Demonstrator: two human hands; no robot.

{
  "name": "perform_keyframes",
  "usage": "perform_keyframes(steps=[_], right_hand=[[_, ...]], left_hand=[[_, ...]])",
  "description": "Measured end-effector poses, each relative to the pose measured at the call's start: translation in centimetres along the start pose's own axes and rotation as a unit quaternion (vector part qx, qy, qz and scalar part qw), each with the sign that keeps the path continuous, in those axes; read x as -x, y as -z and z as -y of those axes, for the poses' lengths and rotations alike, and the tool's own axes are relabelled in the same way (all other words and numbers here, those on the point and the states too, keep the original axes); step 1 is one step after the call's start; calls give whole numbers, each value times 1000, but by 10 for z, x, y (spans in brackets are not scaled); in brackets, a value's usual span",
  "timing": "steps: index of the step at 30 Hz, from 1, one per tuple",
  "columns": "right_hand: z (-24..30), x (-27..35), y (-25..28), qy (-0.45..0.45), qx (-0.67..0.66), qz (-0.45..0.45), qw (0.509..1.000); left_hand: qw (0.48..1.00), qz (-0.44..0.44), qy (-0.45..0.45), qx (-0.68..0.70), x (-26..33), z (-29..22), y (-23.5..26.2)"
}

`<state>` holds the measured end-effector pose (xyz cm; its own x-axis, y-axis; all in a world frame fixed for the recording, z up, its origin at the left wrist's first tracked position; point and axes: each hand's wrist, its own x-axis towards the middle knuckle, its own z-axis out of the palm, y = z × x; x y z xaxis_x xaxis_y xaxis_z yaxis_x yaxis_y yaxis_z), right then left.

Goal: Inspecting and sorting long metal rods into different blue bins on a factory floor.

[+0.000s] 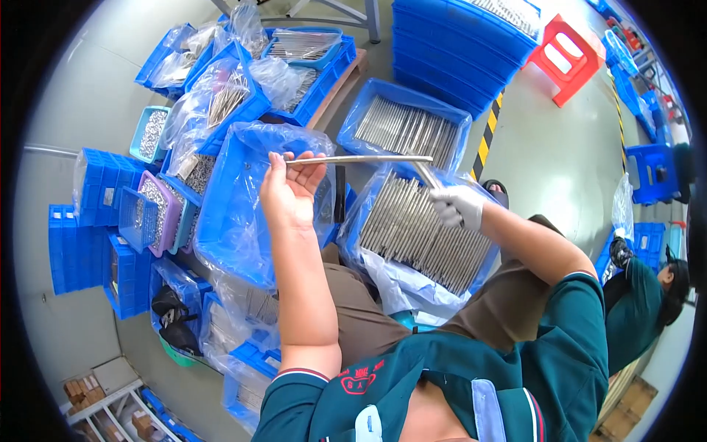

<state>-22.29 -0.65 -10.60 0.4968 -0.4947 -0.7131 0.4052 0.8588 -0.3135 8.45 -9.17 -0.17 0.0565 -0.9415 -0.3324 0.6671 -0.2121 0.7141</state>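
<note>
My left hand, bare and palm up, holds one end of a long thin metal rod between thumb and fingers. The rod lies nearly level across the view. At its right end is a thicker silver bar, slanting down into my right hand, which wears a white glove and is closed on it. Whether bar and rod touch, I cannot tell. Under my right hand, a blue bin holds many similar rods. Beneath my left hand stands a blue bin lined with clear plastic.
Another rod-filled bin stands farther off, before stacked blue crates. Small baskets of metal parts crowd the left. A red stool is at the far right, and another person sits at the right edge.
</note>
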Motion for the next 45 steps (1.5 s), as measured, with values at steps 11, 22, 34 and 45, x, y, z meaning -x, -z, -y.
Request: perform_keyframes(steps=[11, 22, 34, 45], right_hand=[[113, -239, 76, 73, -92, -193, 974], [150, -376, 156, 136, 34, -300, 943], [173, -368, 116, -24, 589, -470, 657], [155, -318, 163, 124, 561, -413, 706]], left_hand=[[999, 20, 37, -11, 7, -4, 8], [994, -81, 66, -42, -13, 3, -1], [991, -83, 65, -78, -18, 3, 1], [993, -37, 82, -75, -8, 4, -2]])
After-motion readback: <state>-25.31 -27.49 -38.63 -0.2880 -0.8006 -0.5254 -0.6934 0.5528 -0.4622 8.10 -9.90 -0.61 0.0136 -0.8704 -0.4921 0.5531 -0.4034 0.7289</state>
